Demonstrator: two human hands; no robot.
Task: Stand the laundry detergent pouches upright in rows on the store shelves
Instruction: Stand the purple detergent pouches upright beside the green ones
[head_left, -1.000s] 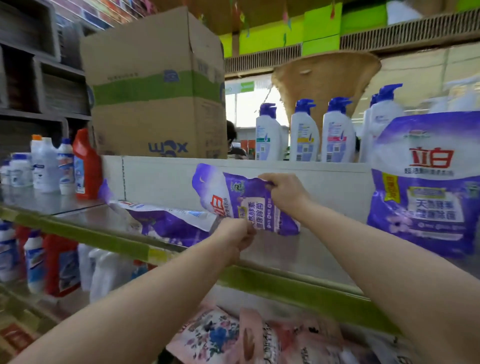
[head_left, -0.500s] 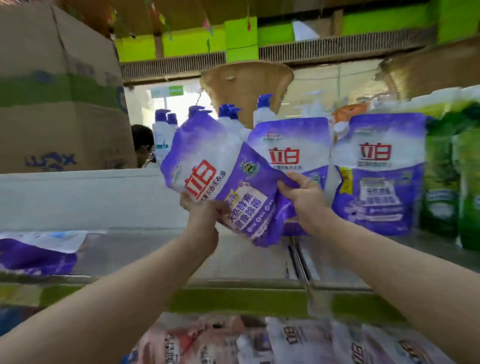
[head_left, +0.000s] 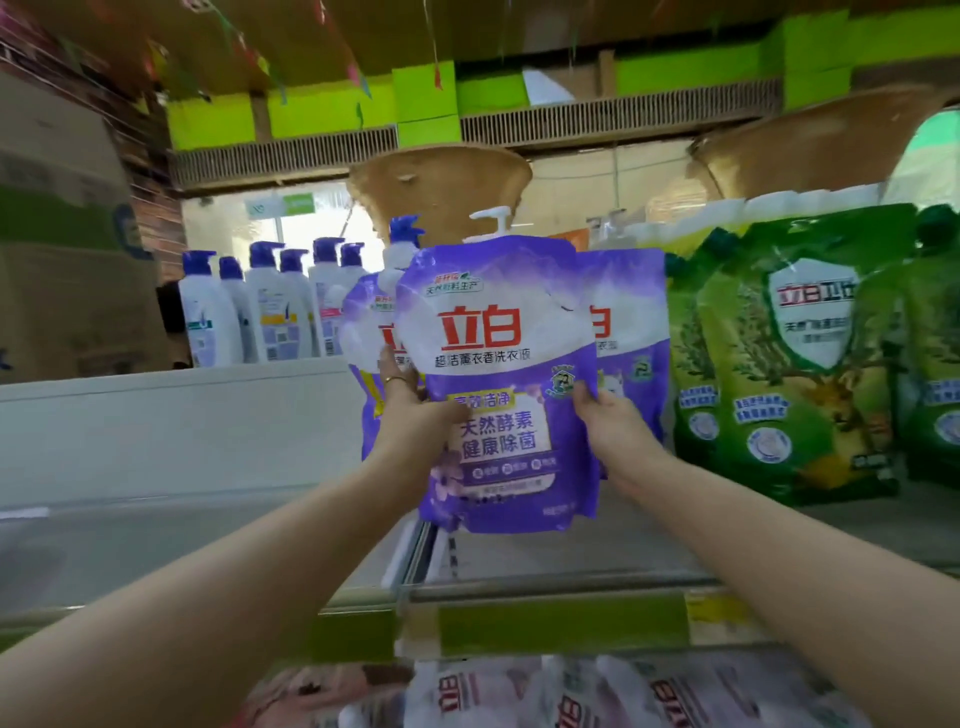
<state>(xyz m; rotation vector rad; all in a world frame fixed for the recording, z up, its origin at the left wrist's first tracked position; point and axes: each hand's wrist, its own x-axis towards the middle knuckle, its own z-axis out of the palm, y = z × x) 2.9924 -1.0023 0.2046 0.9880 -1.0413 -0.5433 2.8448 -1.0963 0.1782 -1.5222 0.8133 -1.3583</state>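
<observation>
Purple pouch (head_left: 504, 384) held upright (above the shelf (head_left: 545, 621)), both hands (head_left: 415, 415) (head_left: 608, 421) gripping its sides

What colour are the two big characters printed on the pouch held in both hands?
Red, on a white area of the purple pouch; the head view shows them clearly.

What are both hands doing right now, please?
Left hand: closed on the purple pouch, at its left edge.
Right hand: closed on the same pouch, at its right edge.
</observation>
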